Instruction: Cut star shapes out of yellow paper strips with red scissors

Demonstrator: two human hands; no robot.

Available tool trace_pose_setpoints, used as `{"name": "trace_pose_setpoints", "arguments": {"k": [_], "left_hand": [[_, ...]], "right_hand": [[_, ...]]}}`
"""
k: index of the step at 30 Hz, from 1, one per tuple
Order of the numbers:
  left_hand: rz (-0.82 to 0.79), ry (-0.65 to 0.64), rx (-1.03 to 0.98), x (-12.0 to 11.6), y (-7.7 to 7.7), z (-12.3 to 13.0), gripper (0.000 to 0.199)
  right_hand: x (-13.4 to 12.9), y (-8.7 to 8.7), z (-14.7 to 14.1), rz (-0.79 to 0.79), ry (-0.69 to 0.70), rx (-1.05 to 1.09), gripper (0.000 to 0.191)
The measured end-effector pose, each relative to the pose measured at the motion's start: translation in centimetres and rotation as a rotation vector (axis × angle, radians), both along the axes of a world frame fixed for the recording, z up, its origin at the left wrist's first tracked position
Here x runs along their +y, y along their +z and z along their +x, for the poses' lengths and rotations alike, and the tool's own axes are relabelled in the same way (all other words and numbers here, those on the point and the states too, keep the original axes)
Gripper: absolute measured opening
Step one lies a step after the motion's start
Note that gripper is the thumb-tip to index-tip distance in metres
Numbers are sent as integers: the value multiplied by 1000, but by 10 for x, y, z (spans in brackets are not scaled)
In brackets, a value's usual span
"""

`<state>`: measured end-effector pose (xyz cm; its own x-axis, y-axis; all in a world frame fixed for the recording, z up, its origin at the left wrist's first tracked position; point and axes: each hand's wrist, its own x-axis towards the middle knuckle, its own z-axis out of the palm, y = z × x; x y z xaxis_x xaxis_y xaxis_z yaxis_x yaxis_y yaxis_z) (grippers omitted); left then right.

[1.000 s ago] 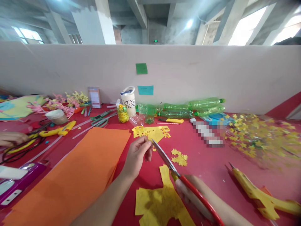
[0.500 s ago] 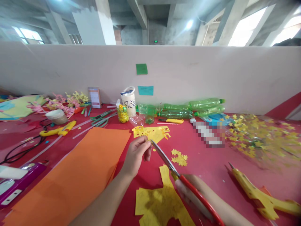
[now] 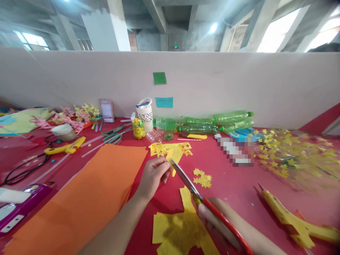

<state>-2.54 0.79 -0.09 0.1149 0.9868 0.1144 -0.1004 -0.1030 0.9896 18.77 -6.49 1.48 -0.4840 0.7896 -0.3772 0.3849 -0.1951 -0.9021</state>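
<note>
My right hand [image 3: 212, 214] grips a pair of scissors [image 3: 188, 181] with red handles; the tips of the blades reach my left fingertips. My left hand [image 3: 155, 175] is closed in a pinch on a small piece of yellow paper, mostly hidden by the fingers. Just behind lies a yellow sheet with star-shaped holes [image 3: 177, 149]. Cut yellow paper stars [image 3: 202, 178] lie in a small heap right of the blades. In front, below the scissors, larger yellow paper scraps [image 3: 170, 230] are spread on the red table.
Orange sheets [image 3: 92, 187] cover the left side of the table [image 3: 225, 177]. A yellow glue gun [image 3: 289, 216] lies at right, near a blurred bunch of yellow stars [image 3: 289, 152]. Green plastic bottles [image 3: 231, 117] and a yellow cutter [image 3: 197, 136] lie along the back.
A narrow yellow paper tip now shows below the scissor tips, beside my left fingers. The blades look slightly more closed together; both hands have barely moved.
</note>
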Motion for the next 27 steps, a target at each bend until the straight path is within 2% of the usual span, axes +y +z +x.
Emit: {"name": "trace_pose_setpoints", "arguments": {"k": [8,12,17,27], "left_hand": [[-18,6,29,-6,4,7,29],[-26,14,29,-8,5,12,31],[-27,12,30,-8,4,13,30],[-29,9,-19,-8,1,12,29]], "right_hand": [[-4,0,-2,-89,-44,60,50],[-6,-8,-3,-92,-141,63,52],[-6,-14,-6,-119,-148,53,55],[-3,4,-5,-156,-107,48,56]]}}
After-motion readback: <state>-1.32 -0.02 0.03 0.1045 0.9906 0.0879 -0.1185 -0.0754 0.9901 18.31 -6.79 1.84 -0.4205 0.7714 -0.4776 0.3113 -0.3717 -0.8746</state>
